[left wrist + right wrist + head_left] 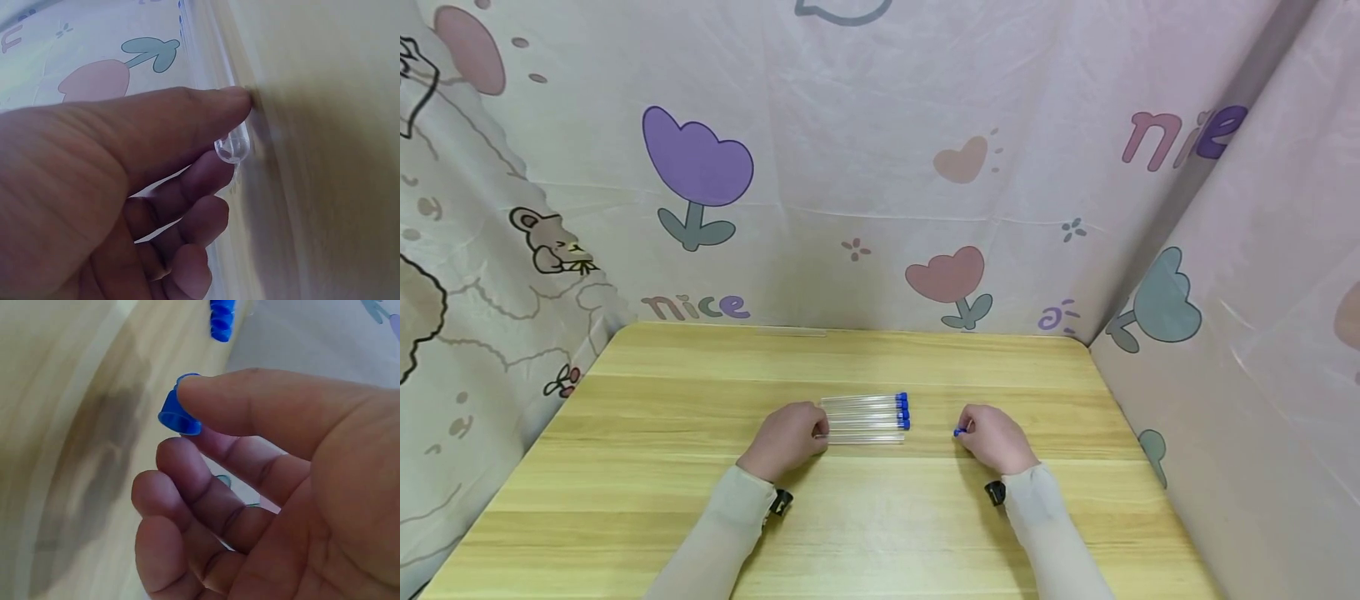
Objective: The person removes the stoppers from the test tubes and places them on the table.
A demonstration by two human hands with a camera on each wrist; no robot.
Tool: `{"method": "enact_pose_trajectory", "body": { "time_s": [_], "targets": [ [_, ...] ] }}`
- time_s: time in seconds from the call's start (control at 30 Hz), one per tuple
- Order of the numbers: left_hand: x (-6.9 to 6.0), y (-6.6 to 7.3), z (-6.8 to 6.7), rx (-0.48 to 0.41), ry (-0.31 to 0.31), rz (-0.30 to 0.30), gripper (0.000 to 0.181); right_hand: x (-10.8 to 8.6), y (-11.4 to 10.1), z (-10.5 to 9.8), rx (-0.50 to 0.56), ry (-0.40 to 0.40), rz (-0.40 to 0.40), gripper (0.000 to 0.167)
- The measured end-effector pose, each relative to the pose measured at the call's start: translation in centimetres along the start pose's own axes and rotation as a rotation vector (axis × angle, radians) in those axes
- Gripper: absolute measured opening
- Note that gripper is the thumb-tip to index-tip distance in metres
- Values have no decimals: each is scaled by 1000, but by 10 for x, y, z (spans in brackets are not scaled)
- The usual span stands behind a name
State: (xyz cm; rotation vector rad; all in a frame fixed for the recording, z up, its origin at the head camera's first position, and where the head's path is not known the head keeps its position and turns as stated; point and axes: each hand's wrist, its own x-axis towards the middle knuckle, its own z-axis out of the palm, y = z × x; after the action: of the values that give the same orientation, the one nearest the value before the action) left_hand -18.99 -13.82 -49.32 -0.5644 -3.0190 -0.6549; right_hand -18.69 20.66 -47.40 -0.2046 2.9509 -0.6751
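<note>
Several clear test tubes (pixel 859 415) lie side by side on the table, their blue caps (pixel 903 411) at the right ends. Closest to the person is an uncapped test tube (pixel 872 438), its open end to the right. My left hand (pixel 786 440) is at the tubes' left ends. In the left wrist view, thumb and index finger pinch the rounded end (pixel 232 151) of one clear tube. To the right of the row, apart from it, my right hand (pixel 997 439) pinches a loose blue cap (pixel 179 414) between thumb and index finger, its wide hollow end showing.
The wooden table (pixel 880 525) reaches back to a patterned curtain (pixel 850 167), which also hangs along both sides. A thin clear strip (pixel 792 332) lies at the table's back edge. Each wrist carries a small black device (pixel 781 502).
</note>
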Motion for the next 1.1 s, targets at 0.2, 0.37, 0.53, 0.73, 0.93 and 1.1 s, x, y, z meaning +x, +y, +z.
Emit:
{"method": "enact_pose_trajectory", "body": {
  "time_s": [0.2, 0.37, 0.53, 0.73, 0.93, 1.1],
  "targets": [
    [0, 0, -1, -6, 7, -3, 15, 2, 3, 1, -20, -5, 13, 8],
    [-1, 1, -2, -4, 16, -3, 16, 1, 1, 1, -6, -30, 16, 8],
    [-1, 2, -3, 0, 7, -7, 17, 1, 2, 4, -7, -45, 24, 8],
    [-1, 3, -5, 2, 1, -3, 16, 2, 5, 7, 0, -46, 23, 8],
    [-1, 2, -8, -19, -4, -4, 13, 2, 6, 4, 5, -49, 32, 12],
    [1, -1, -13, -9, 50, -6, 5, 2, 6, -4, 22, 16, 43, 26]
  ]
}}
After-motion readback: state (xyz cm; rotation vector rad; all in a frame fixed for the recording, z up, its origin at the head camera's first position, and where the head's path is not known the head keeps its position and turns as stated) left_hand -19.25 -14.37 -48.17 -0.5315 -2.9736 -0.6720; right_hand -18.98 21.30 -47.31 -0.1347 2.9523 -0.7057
